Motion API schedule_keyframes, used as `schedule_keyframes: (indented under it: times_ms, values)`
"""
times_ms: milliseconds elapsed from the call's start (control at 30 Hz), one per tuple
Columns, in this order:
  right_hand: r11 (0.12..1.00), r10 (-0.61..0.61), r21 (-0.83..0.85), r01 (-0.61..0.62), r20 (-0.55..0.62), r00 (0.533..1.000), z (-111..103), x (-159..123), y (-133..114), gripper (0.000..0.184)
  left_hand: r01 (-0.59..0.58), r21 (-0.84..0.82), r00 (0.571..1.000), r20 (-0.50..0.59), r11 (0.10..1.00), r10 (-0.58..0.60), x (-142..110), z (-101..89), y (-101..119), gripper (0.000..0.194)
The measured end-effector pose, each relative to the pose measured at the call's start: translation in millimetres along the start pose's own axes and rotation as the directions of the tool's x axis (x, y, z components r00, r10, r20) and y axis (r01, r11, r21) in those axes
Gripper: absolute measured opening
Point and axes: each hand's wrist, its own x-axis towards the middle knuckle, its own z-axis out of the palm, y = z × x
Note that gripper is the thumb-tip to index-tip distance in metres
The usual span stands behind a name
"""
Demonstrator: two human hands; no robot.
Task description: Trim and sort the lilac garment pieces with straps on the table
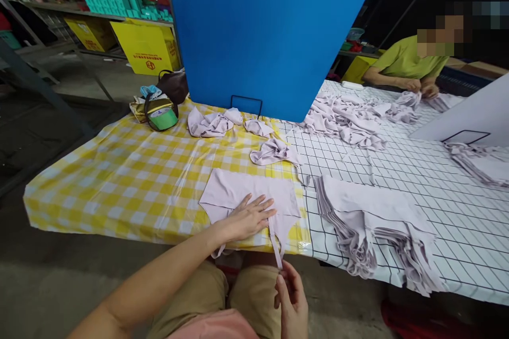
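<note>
A pale lilac camisole (254, 185) lies flat at the front edge of the table, its straps toward me. My left hand (248, 217) rests on it with fingers spread, pressing the cloth near the base of a strap. Below the table edge my right hand (292, 299) pinches the end of the right strap (275, 243), which runs taut from the camisole. The other strap hangs in a loop over the edge. Just to the right is a neat stack of similar camisoles (377, 206), their straps drooping over the edge.
Crumpled lilac garments (274, 152) lie behind the camisole, with a larger heap (345, 116) farther right. A tall blue board (262, 32) stands upright at the back. Tape and a bag (163, 116) sit at the far left. A person in a yellow-green shirt (413, 58) handles cloth opposite.
</note>
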Motion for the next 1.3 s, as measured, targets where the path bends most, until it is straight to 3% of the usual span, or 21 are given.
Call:
schedule_keyframes:
  times_ms: [67, 100, 133, 200, 267, 300, 367, 467, 567, 700, 767, 867, 967, 1100, 1167, 1233, 1300]
  values:
    - [0.984, -0.129, -0.134, 0.119, -0.068, 0.989, -5.9, 11.8, -14.2, 0.041, 0.058, 0.004, 0.994, -0.094, 0.998, -0.058, -1.9, -7.6, -6.4, 0.041]
    - [0.956, -0.207, -0.225, 0.187, -0.067, 0.976, -7.6, 22.3, -25.2, 0.039, 0.145, 0.009, 0.973, -0.181, 0.989, -0.141, -3.6, -13.3, -11.9, 0.04]
    - [0.915, -0.279, -0.313, 0.254, -0.037, 0.96, -8.2, 35.8, -38.5, 0.036, 0.27, 0.011, 0.924, -0.283, 0.963, -0.256, -6.0, -20.0, -19.0, 0.039]
    - [0.808, -0.359, -0.486, 0.334, 0.044, 0.932, -4.9, 69.5, -69.0, 0.033, 0.55, 0.0, 0.737, -0.469, 0.835, -0.486, -12.4, -34.8, -36.6, 0.035]
    - [0.683, -0.397, -0.626, 0.376, 0.114, 0.911, 4.5, 106.6, -98.4, 0.03, 0.749, -0.001, 0.552, -0.55, 0.662, -0.626, -19.6, -48.4, -55.9, 0.031]
    - [0.63, -0.384, -0.694, 0.348, 0.112, 0.917, 10.9, 124.1, -110.4, 0.028, 0.805, 0.006, 0.498, -0.551, 0.593, -0.67, -22.8, -53.8, -64.8, 0.03]
    - [0.575, -0.344, -0.76, 0.303, 0.111, 0.932, 25.2, 153.9, -126.7, 0.022, 0.853, 0.012, 0.456, -0.502, 0.522, -0.734, -26.9, -61.0, -79.4, 0.031]
    - [0.583, -0.294, -0.762, 0.282, 0.126, 0.948, 45.1, 183.7, -132.7, 0.015, 0.837, -0.055, 0.482, -0.398, 0.544, -0.781, -26.8, -64.7, -92.6, 0.026]
    - [0.616, -0.263, -0.73, 0.296, 0.164, 0.951, 57.2, 196.5, -129.3, 0.022, 0.779, -0.181, 0.525, -0.337, 0.601, -0.782, -23.5, -65.8, -98.4, 0.023]
    - [0.688, -0.327, -0.623, 0.372, 0.192, 0.925, 54.4, 186.1, -133.7, 0.022, 0.681, -0.279, 0.586, -0.347, 0.677, -0.732, -25.4, -67.8, -95.6, 0.019]
    - [0.722, -0.379, -0.562, 0.403, 0.166, 0.911, 42.3, 170.5, -140.8, 0.02, 0.53, -0.421, 0.617, -0.404, 0.736, -0.676, -28.3, -69.7, -87.1, 0.018]
    - [0.755, -0.455, -0.501, 0.423, 0.064, 0.888, 11.0, 140.8, -153.9, 0.022, 0.167, -0.679, 0.661, -0.461, 0.715, -0.592, -29.5, -77.2, -61.8, 0.024]
    - [0.784, -0.53, -0.452, 0.425, -0.133, 0.837, -31.6, 113.6, -170.6, 0.023, -0.017, -0.786, 0.727, -0.434, 0.618, -0.532, -21.0, -90.7, -20.7, 0.029]
    - [0.756, -0.653, -0.424, 0.499, -0.426, 0.626, -91.0, 96.1, -201.7, 0.027, -0.129, -0.863, 0.824, -0.367, 0.488, -0.431, 13.1, -105.1, 40.1, 0.03]
    - [0.758, -0.652, -0.461, 0.462, -0.5, 0.57, -118.7, 97.2, -216.0, 0.031, -0.166, -0.894, 0.868, -0.333, 0.416, -0.369, 38.5, -102.0, 63.3, 0.032]
    - [0.78, -0.618, -0.506, 0.369, -0.528, 0.583, -146.7, 104.5, -224.5, 0.034, -0.193, -0.911, 0.894, -0.317, 0.364, -0.318, 65.4, -88.3, 78.6, 0.033]
    - [0.781, -0.591, -0.553, 0.29, -0.505, 0.629, -175.9, 116.4, -225.5, 0.037, -0.206, -0.913, 0.902, -0.316, 0.352, -0.294, 90.1, -66.2, 87.4, 0.032]
